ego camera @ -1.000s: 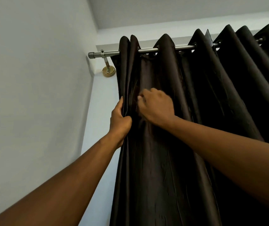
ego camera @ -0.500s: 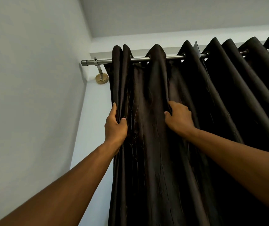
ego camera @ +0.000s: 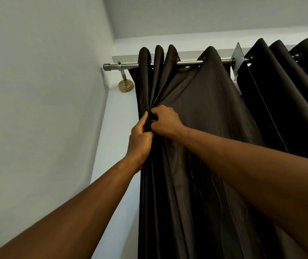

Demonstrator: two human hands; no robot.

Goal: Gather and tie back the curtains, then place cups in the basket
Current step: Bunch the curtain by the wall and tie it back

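Left hand and right hand both gripping gathered dark curtain, white tag unreadable

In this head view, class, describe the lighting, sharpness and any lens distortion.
Head view: soft, even light, no glare; the dark curtain loses fold detail in shadow; both hands sharp; wide-angle stretch enlarges the forearms at the frame edges.

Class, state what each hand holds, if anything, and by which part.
Both the left hand and right hand grip the dark curtain by its bunched folds near its left edge, below the rod.
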